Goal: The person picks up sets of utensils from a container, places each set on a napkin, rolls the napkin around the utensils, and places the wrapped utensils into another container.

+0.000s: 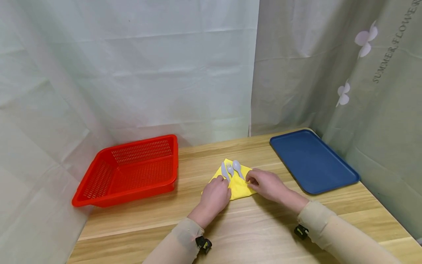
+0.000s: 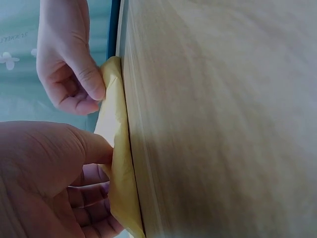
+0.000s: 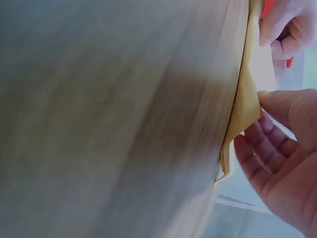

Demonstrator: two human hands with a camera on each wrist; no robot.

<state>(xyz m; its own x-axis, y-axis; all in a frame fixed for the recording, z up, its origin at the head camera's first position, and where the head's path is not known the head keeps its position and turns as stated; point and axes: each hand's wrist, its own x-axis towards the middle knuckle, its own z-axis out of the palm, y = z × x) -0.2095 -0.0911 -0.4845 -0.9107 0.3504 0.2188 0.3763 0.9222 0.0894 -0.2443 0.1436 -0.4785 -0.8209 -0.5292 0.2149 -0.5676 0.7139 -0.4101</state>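
Observation:
A yellow napkin (image 1: 240,189) lies on the wooden table with its lower part folded up. On it, side by side, are a light grey knife (image 1: 225,171), fork (image 1: 230,169) and spoon (image 1: 237,167); the fold covers their lower ends. My left hand (image 1: 215,193) holds the fold at its left side, fingers bent beside the knife handle. At the right side, my right hand (image 1: 267,184) pinches the napkin's edge between thumb and fingers. In the right wrist view, the napkin (image 3: 243,106) rises slightly off the table near that thumb. Both wrist views hide the cutlery.
A red perforated basket (image 1: 132,194) stands at the left of the table (image 1: 250,227). Toward the back right lies a flat blue tray (image 1: 313,161). Pale curtains (image 1: 158,73) hang behind the table and along both sides.

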